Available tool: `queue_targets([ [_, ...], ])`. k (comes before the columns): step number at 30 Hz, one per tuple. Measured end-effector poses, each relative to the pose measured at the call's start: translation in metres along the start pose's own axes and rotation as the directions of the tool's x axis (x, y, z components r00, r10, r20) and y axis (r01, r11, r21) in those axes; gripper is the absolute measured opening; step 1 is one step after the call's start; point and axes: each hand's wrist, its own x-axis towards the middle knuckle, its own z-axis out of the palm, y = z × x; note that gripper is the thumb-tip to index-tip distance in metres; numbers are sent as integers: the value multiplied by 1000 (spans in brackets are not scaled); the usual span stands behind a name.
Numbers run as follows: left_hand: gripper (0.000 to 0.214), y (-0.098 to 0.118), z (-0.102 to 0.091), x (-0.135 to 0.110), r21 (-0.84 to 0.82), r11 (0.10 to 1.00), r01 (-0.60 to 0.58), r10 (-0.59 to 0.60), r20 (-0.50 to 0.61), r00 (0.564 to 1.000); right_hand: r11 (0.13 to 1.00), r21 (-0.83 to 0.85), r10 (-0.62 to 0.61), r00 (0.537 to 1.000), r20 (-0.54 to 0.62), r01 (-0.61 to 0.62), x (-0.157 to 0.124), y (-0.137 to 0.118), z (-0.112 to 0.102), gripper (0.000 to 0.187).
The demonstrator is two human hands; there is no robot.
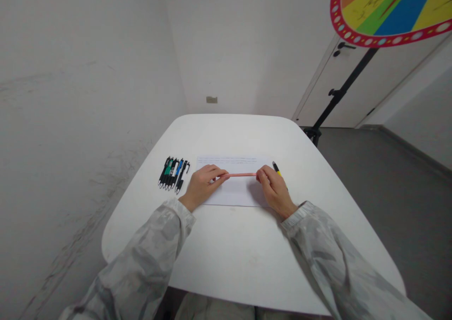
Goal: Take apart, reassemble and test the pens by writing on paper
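Observation:
A slim pink pencil-like stick point(243, 175) is held level between my two hands, over a sheet of white paper point(226, 195). Its left end is pinched between the thumb and fingers of my left hand point(204, 184). My right hand point(274, 189) has its fingers closed round the other end, so both tips are hidden. Lines of small writing run along the top of the paper, too small to read. Just beyond my right hand lies a black and yellow pen point(276, 168), partly covered by that hand.
Several pens point(173, 173), black, green, white and blue, lie side by side left of the paper on the white table point(226, 249). Walls stand left and behind. A colourful wheel point(391, 13) on a black stand point(339, 96) is at the right, before a door point(335, 108).

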Motion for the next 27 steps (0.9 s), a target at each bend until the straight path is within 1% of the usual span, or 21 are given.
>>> queue_targets([
  [2, 24, 0, 0, 0, 0, 1000, 0, 0, 0, 1000, 1000, -13, 3, 1000, -2, -3, 1, -1, 0, 34],
  [8, 22, 0, 0, 0, 3, 1000, 12, -12, -14, 1000, 999, 32, -3, 1000, -19, 4, -1, -3, 0, 17],
  [10, 22, 0, 0, 0, 3, 1000, 8, -8, -7, 1000, 999, 40, 0, 1000, -21, 1, -2, -2, 0, 18],
  [14, 22, 0, 0, 0, -1, 1000, 7, -7, -3, 1000, 1000, 16, -7, 1000, 7, 7, -1, 0, 0, 34],
  [16, 23, -1, 1, 0, 2, 1000, 7, -7, -6, 1000, 1000, -20, -10, 1000, 16, 11, 0, 0, 0, 38],
  [18, 23, -1, 1, 0, 9, 1000, 8, -8, -4, 1000, 999, -34, -3, 1000, 10, 4, 1, 0, 0, 35],
  [22, 25, -1, 1, 0, 15, 1000, 15, -15, -3, 1000, 1000, 8, -1, 1000, -3, 1, 0, -3, 0, 22],
  [25, 26, -1, 0, 0, 11, 1000, 20, -19, -8, 1000, 1000, 29, -8, 1000, 1, 8, -2, -3, -1, 18],
  [27, 26, -1, 0, 0, 14, 1000, 15, -15, -14, 1000, 999, 32, -4, 1000, -1, 4, -2, -2, -1, 19],
])
